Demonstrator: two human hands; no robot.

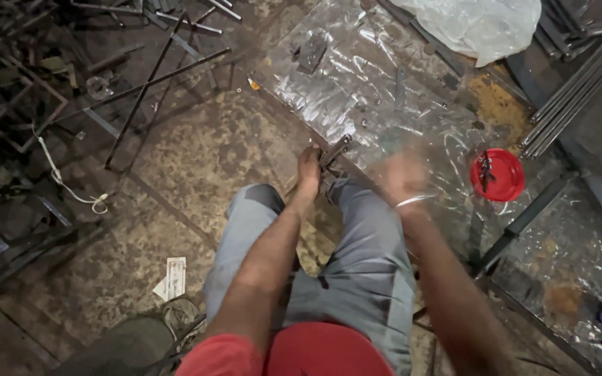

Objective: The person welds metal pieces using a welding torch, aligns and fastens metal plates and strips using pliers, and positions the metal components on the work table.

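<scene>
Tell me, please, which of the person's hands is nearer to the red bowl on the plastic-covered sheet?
The right hand. It is blurred, just left of the red bowl in the picture, not touching it. The left hand is farther left, at a small metal piece.

Left hand [309, 167] gripping metal piece [335, 150], right hand [400, 175] blurred, red bowl [498, 175]

left hand [309, 167] clenched, right hand [400, 175] blurred

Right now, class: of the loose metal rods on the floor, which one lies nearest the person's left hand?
The long dark rod running diagonally, upper left of the left hand; the grey rods at the right edge lie beyond the other hand.
</scene>
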